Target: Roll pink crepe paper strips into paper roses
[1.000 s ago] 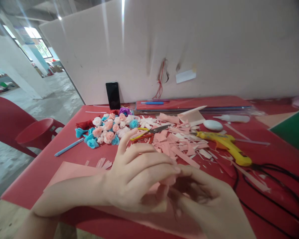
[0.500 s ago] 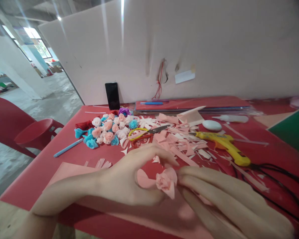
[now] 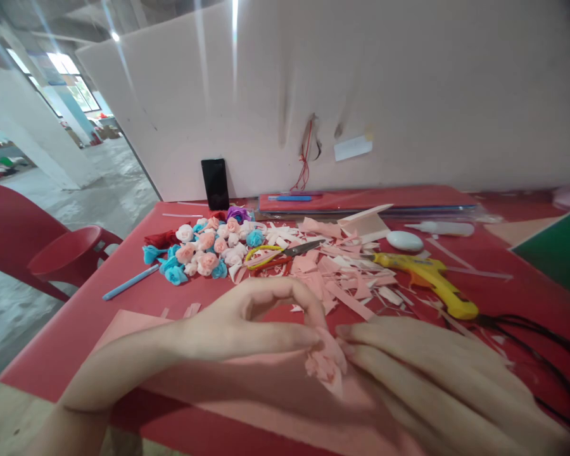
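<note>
A pink paper rose (image 3: 323,368) with a loose outer petal is between my hands, low in the middle of the head view. My left hand (image 3: 247,326) pinches the petal's upper edge between thumb and forefinger. From the right, my right hand (image 3: 422,373) has its fingertips closed against the flower's side; its thumb and the rose's base are hidden. Under both hands lies a pink paper sheet (image 3: 247,392). Just beyond them, scissors (image 3: 285,251) with yellow and red handles rest on pink and white paper scraps (image 3: 356,278).
Finished paper flowers (image 3: 206,247) are heaped at the left, near a blue stick (image 3: 130,283). A yellow glue gun (image 3: 432,282) with black cords lies at the right. Behind it are a white oval object (image 3: 405,240) and a bottle (image 3: 444,228). A phone (image 3: 215,183) leans on the partition.
My left thumb and forefinger have come together on the petal, closing the gap between them. The rose has tipped slightly down and to the right. My right hand has barely moved.
</note>
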Motion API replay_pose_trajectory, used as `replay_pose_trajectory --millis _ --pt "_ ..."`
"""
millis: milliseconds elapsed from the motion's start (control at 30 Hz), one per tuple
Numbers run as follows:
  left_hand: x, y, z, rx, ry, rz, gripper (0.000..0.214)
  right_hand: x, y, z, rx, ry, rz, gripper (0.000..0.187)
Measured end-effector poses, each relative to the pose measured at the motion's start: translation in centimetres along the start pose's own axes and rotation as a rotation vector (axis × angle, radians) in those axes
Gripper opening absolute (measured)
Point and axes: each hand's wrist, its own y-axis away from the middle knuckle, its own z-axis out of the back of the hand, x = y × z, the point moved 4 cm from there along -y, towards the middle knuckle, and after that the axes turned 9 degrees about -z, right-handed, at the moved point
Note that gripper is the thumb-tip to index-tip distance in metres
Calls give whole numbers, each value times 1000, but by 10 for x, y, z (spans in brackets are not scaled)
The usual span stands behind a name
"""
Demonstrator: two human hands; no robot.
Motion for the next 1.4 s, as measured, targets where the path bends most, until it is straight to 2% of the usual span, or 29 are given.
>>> replay_pose_trajectory --millis 100,233,300,433,533,767,933,1000,1067,1133,1167,1300,1400 --pt "3 0 -4 33 96 64 4 5 -1 -2 -62 -112 6 28" --pt "6 0 -3 -2 113 68 9 10 5 -7 -219 -134 -92 25" --pt "7 0 -3 1 124 94 10 13 6 -9 -238 -132 -80 24" --pt "8 2 -5 20 113 160 9 16 2 -8 -180 -79 -30 30" --pt "8 3 -6 21 116 141 9 19 0 -4 -159 -57 -37 23" --pt "12 7 -12 28 351 178 18 20 2 -5 -71 -96 -78 17" --pt "10 6 -12 48 369 127 17 18 0 -5 -27 -119 -98 17" --pt "7 5 -11 66 325 109 16 14 -2 -5 -4 -107 -105 19" --pt "4 4 -9 89 200 95 15 10 -7 -5 58 -115 -66 24" --pt "-1 3 -7 90 62 67 16 10 -14 -5 151 -180 42 32" --pt "-2 2 -6 90 7 53 16 8 -18 -5 164 -177 27 37" --pt "-3 3 -5 78 -38 76 18 10 -30 -3 185 -140 2 35" --pt "-2 4 -7 78 -48 71 19 11 -27 -1 159 -107 -11 33"
